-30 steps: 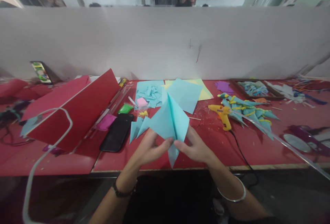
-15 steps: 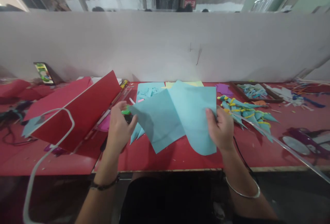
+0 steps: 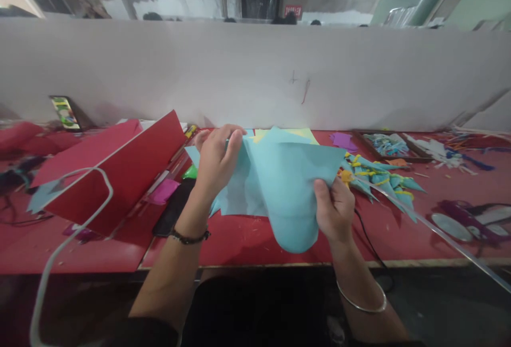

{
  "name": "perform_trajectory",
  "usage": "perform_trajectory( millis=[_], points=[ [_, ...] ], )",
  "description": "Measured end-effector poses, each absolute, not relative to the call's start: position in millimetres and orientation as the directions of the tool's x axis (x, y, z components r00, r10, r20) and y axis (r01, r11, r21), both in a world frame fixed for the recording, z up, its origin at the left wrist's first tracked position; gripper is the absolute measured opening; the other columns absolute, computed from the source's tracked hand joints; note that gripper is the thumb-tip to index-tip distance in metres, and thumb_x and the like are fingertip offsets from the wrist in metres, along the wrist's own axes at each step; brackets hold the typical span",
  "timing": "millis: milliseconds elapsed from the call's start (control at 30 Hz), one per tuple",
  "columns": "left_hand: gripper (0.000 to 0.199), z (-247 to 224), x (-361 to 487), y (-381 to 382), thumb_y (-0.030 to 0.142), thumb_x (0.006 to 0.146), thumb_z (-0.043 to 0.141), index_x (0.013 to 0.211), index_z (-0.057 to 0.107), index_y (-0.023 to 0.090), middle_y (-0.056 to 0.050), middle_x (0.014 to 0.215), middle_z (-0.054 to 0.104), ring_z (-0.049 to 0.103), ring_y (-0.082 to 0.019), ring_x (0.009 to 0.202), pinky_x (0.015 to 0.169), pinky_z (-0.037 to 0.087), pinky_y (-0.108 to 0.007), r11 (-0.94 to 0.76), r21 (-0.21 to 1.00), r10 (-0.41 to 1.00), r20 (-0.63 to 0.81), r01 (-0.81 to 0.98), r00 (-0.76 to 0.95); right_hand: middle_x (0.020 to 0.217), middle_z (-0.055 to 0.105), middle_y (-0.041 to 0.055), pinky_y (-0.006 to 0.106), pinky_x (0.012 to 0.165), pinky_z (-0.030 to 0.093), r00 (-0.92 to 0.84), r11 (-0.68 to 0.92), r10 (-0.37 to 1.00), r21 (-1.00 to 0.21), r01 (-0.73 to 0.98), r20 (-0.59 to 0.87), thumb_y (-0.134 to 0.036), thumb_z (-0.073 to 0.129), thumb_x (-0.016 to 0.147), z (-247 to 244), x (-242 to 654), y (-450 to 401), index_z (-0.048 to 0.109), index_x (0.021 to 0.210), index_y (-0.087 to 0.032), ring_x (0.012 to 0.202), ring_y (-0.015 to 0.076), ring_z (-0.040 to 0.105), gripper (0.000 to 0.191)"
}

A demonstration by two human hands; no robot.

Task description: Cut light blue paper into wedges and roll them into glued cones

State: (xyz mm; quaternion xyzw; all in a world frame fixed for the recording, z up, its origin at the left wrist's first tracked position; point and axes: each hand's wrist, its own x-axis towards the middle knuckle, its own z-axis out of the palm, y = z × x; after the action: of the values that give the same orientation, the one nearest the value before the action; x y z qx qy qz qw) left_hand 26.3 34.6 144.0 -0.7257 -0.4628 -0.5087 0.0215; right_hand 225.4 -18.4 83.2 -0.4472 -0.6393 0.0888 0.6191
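Observation:
A large light-blue sheet (image 3: 289, 192), perhaps paper or thin foam, bends into a rounded curl above the table. Its right side is pinched by my right hand (image 3: 337, 209), thumb on the near face and fingers behind. My left hand (image 3: 219, 158) has its thumb and fingers closed at the upper left part of the sheet; some fingertips are hidden. Another light-blue flap (image 3: 244, 192) hangs below that hand, and I cannot tell whether it is the same piece. On the right lie light-blue pointed cones with yellow trim (image 3: 385, 176).
A red board (image 3: 131, 176) leans at the left, near a grey bent tube (image 3: 66, 251). A black phone (image 3: 173, 211) lies beside my left forearm. Farther right are a tray of scraps (image 3: 387, 145), a purple tool (image 3: 467, 219) and a clear rod (image 3: 439, 224). A white partition (image 3: 239, 70) stands behind.
My left hand has moved right and up, from the sheet's left corner to its upper part. The right hand has shifted slightly left, and the sheet curls more.

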Motion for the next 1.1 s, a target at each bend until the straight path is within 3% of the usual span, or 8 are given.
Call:
perform_trajectory(
  millis=[100, 167, 367, 633, 800, 1100],
  points=[
    [0.035, 147, 25, 39, 0.039, 0.085, 0.039, 0.056, 0.043, 0.019, 0.004, 0.050, 0.035, 0.035, -0.010, 0.048, 0.052, 0.029, -0.025, -0.579, 0.552, 0.728, 0.681, 0.600, 0.075, 0.052, 0.044, -0.0045, 0.023, 0.047, 0.033, 0.203, 0.556, 0.712, -0.717, 0.421, 0.672, -0.031, 0.044, 0.086, 79, 224, -13, 0.051, 0.068, -0.021, 0.047, 0.0099, 0.040, 0.021],
    [0.039, 144, 25, 39, 0.038, 0.084, 0.042, 0.051, 0.032, 0.019, 0.004, 0.049, 0.026, 0.027, -0.009, 0.046, 0.045, 0.022, -0.025, -0.591, 0.590, 0.736, 0.674, 0.551, 0.068, 0.054, 0.045, -0.0042, 0.023, 0.048, 0.034, 0.239, 0.519, 0.734, -0.753, 0.406, 0.635, -0.031, 0.043, 0.085, 75, 223, -9, 0.049, 0.066, -0.020, 0.050, 0.0100, 0.041, 0.023],
    [0.041, 136, 19, 43, 0.031, 0.081, 0.049, 0.049, 0.026, 0.018, 0.005, 0.049, 0.022, 0.024, -0.008, 0.046, 0.046, 0.020, -0.025, -0.537, 0.504, 0.704, 0.709, 0.676, 0.031, 0.053, 0.039, -0.0053, 0.021, 0.048, 0.032, 0.315, 0.420, 0.784, -0.831, 0.364, 0.534, -0.033, 0.045, 0.083, 63, 223, -3, 0.042, 0.060, -0.019, 0.051, 0.0087, 0.036, 0.027],
    [0.039, 136, 21, 44, 0.029, 0.082, 0.050, 0.050, 0.030, 0.019, 0.004, 0.050, 0.030, 0.030, -0.010, 0.049, 0.049, 0.025, -0.026, -0.610, 0.325, 0.592, 0.793, 0.723, 0.143, 0.051, 0.032, -0.0047, 0.021, 0.041, 0.026, 0.166, 0.377, 0.896, -0.904, 0.204, 0.411, -0.046, 0.048, 0.078, 69, 237, 2, 0.037, 0.055, -0.019, 0.047, 0.0077, 0.030, 0.037],
    [0.040, 133, 23, 44, 0.028, 0.082, 0.050, 0.049, 0.030, 0.018, 0.004, 0.050, 0.029, 0.029, -0.010, 0.049, 0.050, 0.023, -0.027, -0.595, 0.286, 0.552, 0.825, 0.751, 0.123, 0.048, 0.023, -0.0061, 0.021, 0.039, 0.019, 0.222, 0.373, 0.869, -0.879, 0.295, 0.443, -0.046, 0.047, 0.079, 71, 237, 4, 0.027, 0.052, -0.020, 0.045, 0.0064, 0.022, 0.043],
    [0.040, 126, 22, 47, 0.027, 0.083, 0.048, 0.049, 0.028, 0.018, 0.004, 0.050, 0.030, 0.030, -0.010, 0.049, 0.052, 0.023, -0.028, -0.564, 0.280, 0.560, 0.821, 0.777, 0.110, 0.048, 0.022, -0.0064, 0.022, 0.042, 0.020, 0.220, 0.383, 0.843, -0.834, 0.397, 0.491, -0.044, 0.046, 0.081, 61, 233, 5, 0.026, 0.052, -0.020, 0.046, 0.0066, 0.024, 0.043]
  ],
)
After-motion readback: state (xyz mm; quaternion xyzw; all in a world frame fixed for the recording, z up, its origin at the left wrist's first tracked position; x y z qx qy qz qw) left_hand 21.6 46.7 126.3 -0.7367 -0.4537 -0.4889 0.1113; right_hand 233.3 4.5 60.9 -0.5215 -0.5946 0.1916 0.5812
